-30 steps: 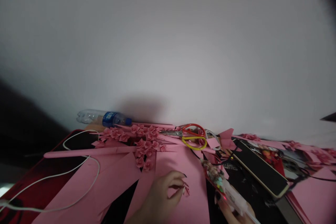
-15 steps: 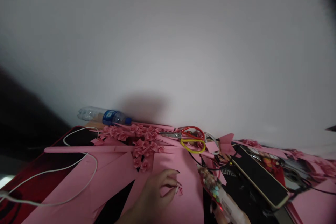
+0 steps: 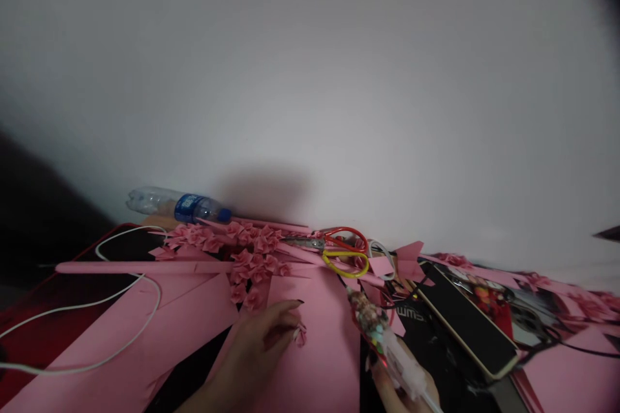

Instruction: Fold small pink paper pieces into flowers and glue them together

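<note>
Pink paper sheets (image 3: pixel 320 361) lie spread beneath a white wall (image 3: pixel 310 77). At lower centre, the left hand (image 3: pixel 254 348) pinches a small paper flower (image 3: pixel 301 334). At lower right, the right hand (image 3: pixel 409 395) grips a decorated white tool (image 3: pixel 387 345).

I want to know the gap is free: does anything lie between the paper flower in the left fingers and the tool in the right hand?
Nothing visible does. Only bare pink sheet lies between the paper flower, pinched by the left hand, and the decorated tool that the right hand grips.

Home craft desk: pink paper flowers (image 3: pixel 252 258), scissors (image 3: pixel 339 250), phone (image 3: pixel 467 321).
</note>
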The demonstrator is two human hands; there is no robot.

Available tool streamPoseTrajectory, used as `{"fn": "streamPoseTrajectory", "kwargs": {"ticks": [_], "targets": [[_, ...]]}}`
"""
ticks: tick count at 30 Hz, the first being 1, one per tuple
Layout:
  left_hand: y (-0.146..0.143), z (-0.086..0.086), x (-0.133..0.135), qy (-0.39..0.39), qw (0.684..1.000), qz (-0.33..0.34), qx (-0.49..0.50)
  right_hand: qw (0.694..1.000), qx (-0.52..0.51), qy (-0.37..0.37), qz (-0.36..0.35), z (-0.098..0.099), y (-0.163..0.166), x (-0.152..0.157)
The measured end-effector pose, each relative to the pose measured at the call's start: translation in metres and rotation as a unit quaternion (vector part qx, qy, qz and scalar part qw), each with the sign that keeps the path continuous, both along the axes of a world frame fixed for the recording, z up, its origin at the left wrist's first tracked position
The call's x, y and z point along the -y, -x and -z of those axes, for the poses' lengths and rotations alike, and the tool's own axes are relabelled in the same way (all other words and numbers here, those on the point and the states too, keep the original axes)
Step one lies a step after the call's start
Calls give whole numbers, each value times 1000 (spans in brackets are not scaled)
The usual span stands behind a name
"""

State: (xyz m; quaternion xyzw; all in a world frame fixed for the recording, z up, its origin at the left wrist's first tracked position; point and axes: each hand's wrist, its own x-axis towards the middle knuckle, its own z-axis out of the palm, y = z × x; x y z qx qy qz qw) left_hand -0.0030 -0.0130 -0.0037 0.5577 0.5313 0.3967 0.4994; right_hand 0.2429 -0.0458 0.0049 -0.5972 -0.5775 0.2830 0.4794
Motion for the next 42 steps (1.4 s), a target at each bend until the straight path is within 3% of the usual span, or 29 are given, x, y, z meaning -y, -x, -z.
{"fn": "streamPoseTrajectory", "kwargs": {"ticks": [4,11,16,20,24,30,36,42], "targets": [[0,3,-1,-9,1000,-2,14,998,17,0,-63,-9,1,-10],[-1,0,1,-27,999,35,-10,998,19,-19,-64,-7,4,-14],[-1,3,2,-53,998,22,-16,996,31,-45,-70,-3,4,-10],[9,4,-4,-93,994,-54,-36,995,50,-43,-76,-6,0,-3],[29,-8,-13,-169,966,-155,-116,995,80,-29,-44,-6,-9,3],[62,-30,-25,-243,931,-212,-170,995,97,-15,9,-8,-12,4],[81,-39,-33,-197,944,-171,-204,995,96,-23,10,-13,-5,4],[89,-40,-36,-137,956,-88,-243,997,77,-15,15,-18,-1,6]]}}
